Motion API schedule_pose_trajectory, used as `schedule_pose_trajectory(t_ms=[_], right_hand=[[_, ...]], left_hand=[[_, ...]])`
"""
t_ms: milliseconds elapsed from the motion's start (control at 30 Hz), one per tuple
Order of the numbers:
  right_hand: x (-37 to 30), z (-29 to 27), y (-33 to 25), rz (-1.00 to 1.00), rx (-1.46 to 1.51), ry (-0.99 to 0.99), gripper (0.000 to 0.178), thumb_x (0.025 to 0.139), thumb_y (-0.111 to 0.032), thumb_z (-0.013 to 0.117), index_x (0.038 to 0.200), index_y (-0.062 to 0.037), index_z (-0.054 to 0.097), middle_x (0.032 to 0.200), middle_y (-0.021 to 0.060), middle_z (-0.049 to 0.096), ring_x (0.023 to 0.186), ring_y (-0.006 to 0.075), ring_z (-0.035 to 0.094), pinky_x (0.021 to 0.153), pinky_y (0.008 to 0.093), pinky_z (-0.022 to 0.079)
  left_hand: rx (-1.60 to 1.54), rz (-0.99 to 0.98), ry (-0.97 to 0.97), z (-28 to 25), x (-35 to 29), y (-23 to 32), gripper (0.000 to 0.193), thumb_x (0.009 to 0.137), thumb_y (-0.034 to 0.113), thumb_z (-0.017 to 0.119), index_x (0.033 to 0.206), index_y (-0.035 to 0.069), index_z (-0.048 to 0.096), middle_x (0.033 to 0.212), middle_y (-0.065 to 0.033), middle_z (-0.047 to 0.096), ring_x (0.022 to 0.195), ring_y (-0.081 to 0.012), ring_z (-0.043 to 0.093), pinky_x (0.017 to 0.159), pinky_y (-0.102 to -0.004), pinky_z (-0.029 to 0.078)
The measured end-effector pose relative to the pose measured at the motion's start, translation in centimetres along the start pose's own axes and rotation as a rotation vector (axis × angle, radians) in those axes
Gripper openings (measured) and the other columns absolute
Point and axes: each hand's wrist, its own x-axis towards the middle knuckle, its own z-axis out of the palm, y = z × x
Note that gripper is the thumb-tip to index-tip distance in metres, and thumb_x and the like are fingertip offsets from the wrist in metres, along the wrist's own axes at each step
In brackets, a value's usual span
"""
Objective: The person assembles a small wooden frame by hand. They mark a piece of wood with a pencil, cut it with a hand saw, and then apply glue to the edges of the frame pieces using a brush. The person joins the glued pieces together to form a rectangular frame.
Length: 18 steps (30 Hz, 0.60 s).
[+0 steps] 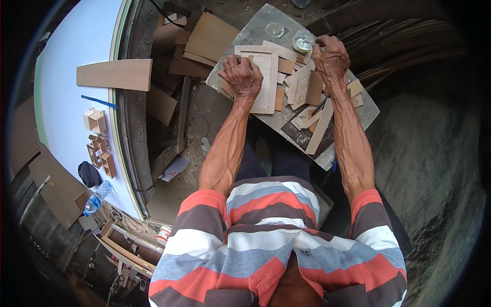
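A pale wooden framed panel [265, 100] lies on the worn work table, with my left hand [241, 78] over its upper left part. The fingers of that hand are curled closed, and the end of a small piece of wood [250, 58] shows at them. My right hand [331, 57] is raised at the table's far right, thumb and fingers pinched together just beside a clear plastic cup [303, 41] of white paste. Whatever the right fingers hold, if anything, is too small to make out. Thin wood offcuts [300, 87] lie heaped between my two forearms.
The table [365, 106] also bears a clear round lid [275, 30] and a long wood strip [321, 127]. To the left, a white board [66, 46] carries a wooden plank [115, 74], small wooden boxes [107, 163], a dark cloth [89, 174] and a plastic bottle [97, 198].
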Motion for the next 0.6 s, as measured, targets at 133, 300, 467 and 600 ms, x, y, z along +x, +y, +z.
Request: schedule_pose_trajectory(t_ms=[133, 300, 467, 600], right_hand=[[-0.9, -1.0, -0.8, -0.053, 0.024, 0.058, 0.024, 0.077, -0.019, 0.074, 0.098, -0.0081, 0.070, 0.097, 0.0111, 0.062, 0.095, 0.0293, 0.061, 0.080, 0.0391, 0.050], [-4.2, -3.4, -2.3, 0.036, 0.146, 0.021, 0.026, 0.079, -0.016, 0.073, 0.102, -0.0048, 0.069, 0.101, 0.0140, 0.060, 0.094, 0.0307, 0.061, 0.080, 0.0390, 0.050], [-8.0, -2.5, -4.4, 0.117, 0.350, -0.140, 0.021, 0.081, -0.009, 0.068, 0.101, -0.0039, 0.068, 0.096, 0.0119, 0.063, 0.083, 0.0286, 0.063, 0.072, 0.0371, 0.051], [-8.7, 0.1, -6.5, 0.159, 0.478, -0.210, 0.020, 0.083, -0.006, 0.062, 0.101, -0.0034, 0.068, 0.091, 0.0116, 0.065, 0.073, 0.0278, 0.064, 0.067, 0.0348, 0.052]], left_hand=[[0.046, -0.001, 0.016, 0.8, 0.0, -0.2, 0.009, 0.068, 0.009, 0.067, 0.075, 0.008, 0.061, 0.099, -0.0087, 0.051, 0.099, -0.0283, 0.047, 0.077, -0.0454, 0.029], [0.007, -0.139, -0.025, 0.6, -0.7, 0.5, 0.013, 0.072, 0.017, 0.071, 0.073, 0.008, 0.061, 0.105, -0.0091, 0.050, 0.108, -0.0299, 0.045, 0.082, -0.0473, 0.030], [-0.091, -0.342, -0.139, 0.3, -1.0, 0.3, 0.044, 0.072, 0.029, 0.076, 0.102, 0.002, 0.059, 0.111, -0.0174, 0.053, 0.113, -0.0370, 0.045, 0.090, -0.0523, 0.033], [-0.117, -0.370, -0.067, 0.4, -1.2, 0.1, 0.068, 0.075, 0.031, 0.073, 0.129, 0.000, 0.045, 0.119, -0.0200, 0.051, 0.118, -0.0401, 0.044, 0.097, -0.0545, 0.034]])
